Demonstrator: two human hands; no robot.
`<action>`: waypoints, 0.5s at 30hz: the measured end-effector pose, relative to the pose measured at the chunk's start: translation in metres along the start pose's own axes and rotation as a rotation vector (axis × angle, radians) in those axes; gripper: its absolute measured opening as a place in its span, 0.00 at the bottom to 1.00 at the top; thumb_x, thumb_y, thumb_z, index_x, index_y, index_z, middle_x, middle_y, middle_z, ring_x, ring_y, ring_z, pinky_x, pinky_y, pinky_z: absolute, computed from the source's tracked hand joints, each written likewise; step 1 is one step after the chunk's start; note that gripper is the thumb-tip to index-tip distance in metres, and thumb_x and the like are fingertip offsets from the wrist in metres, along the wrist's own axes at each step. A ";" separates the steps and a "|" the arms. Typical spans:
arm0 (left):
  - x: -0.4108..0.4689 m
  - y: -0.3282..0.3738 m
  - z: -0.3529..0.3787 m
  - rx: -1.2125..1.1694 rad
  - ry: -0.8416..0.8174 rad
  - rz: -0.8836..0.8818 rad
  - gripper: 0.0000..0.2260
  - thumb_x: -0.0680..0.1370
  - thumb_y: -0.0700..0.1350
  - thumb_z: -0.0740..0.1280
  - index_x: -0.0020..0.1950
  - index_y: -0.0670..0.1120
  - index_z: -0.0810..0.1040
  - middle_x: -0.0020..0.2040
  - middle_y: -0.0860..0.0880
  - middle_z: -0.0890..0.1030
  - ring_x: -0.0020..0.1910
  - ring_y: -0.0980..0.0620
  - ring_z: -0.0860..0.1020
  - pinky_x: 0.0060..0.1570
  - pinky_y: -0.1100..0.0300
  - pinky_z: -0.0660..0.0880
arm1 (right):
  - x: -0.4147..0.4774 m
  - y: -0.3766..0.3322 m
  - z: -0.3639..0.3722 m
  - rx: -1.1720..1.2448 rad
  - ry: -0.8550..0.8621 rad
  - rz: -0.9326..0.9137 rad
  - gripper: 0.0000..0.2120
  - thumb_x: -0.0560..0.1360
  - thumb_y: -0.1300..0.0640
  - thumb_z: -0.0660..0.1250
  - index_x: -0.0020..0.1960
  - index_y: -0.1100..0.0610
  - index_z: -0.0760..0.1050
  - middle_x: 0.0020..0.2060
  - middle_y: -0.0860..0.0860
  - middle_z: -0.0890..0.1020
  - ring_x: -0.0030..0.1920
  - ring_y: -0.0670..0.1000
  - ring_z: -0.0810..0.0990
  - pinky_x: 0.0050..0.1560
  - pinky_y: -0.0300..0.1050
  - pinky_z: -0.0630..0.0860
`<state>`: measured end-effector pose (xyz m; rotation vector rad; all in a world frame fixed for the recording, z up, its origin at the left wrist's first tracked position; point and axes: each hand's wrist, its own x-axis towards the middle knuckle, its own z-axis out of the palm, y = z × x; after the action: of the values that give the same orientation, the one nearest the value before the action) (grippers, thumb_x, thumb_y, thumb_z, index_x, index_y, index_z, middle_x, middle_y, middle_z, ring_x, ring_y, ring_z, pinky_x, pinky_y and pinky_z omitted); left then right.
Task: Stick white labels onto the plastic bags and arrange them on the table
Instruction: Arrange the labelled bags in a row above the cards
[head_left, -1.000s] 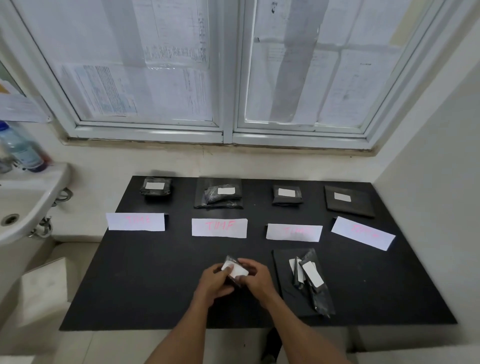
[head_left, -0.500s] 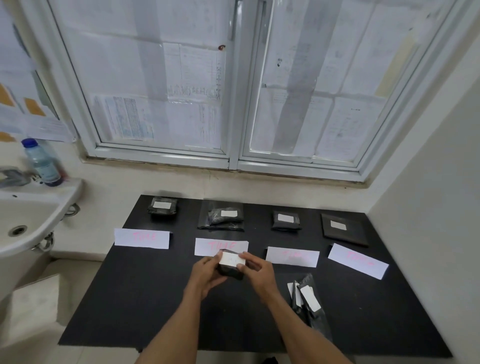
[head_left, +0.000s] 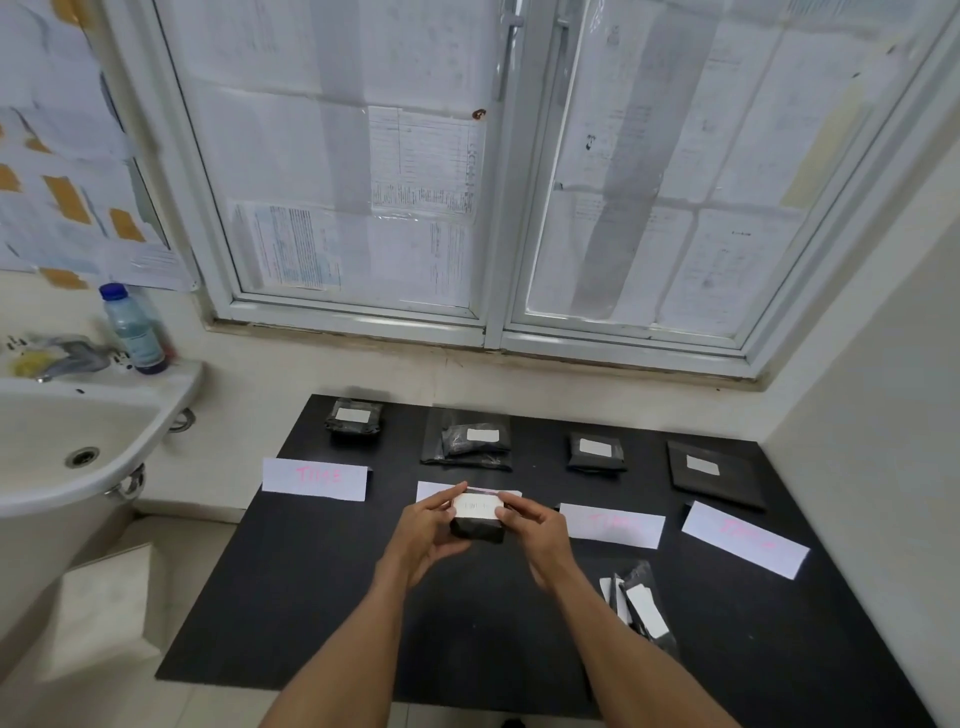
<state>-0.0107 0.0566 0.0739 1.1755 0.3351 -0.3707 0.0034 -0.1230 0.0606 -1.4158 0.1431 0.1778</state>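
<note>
My left hand (head_left: 423, 532) and right hand (head_left: 535, 530) hold a small black plastic bag (head_left: 478, 532), white label (head_left: 474, 507) facing up. Four labelled bags (head_left: 595, 451) lie in a row beyond; a loose pile (head_left: 644, 608) lies near right.

- I see a white sink (head_left: 57, 483) on the left, its tap (head_left: 67, 356) blurred.
- A blue-capped bottle (head_left: 132, 330) stands on the sink's rim.
- Papers (head_left: 423, 161) cover the window (head_left: 493, 335) ahead.

Paper card (head_left: 431, 491) beyond the left hand (head_left: 423, 530) is mostly hidden; writing on the label (head_left: 474, 506) of the held bag (head_left: 478, 532) is illegible.
</note>
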 end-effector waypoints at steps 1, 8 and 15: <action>0.002 0.000 -0.001 -0.009 0.006 0.002 0.17 0.81 0.34 0.57 0.59 0.50 0.82 0.62 0.40 0.77 0.60 0.39 0.77 0.55 0.44 0.79 | 0.003 0.001 0.001 -0.003 -0.002 -0.001 0.10 0.72 0.66 0.70 0.54 0.60 0.82 0.53 0.57 0.83 0.56 0.56 0.80 0.56 0.48 0.79; 0.030 0.008 -0.003 -0.046 0.073 0.020 0.14 0.82 0.36 0.59 0.59 0.46 0.82 0.62 0.40 0.76 0.57 0.38 0.79 0.55 0.44 0.79 | 0.034 0.001 0.005 -0.099 0.017 -0.023 0.08 0.74 0.64 0.69 0.50 0.55 0.84 0.51 0.56 0.84 0.55 0.54 0.81 0.53 0.44 0.79; 0.083 0.019 0.000 0.016 0.155 0.042 0.13 0.81 0.34 0.59 0.55 0.43 0.83 0.61 0.39 0.76 0.58 0.37 0.78 0.51 0.49 0.81 | 0.091 0.013 0.007 -0.216 0.143 0.005 0.15 0.72 0.59 0.73 0.58 0.53 0.78 0.49 0.53 0.84 0.52 0.48 0.82 0.54 0.46 0.80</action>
<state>0.0718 0.0542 0.0527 1.2279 0.4421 -0.2460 0.0895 -0.1110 0.0301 -1.6437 0.2506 0.0978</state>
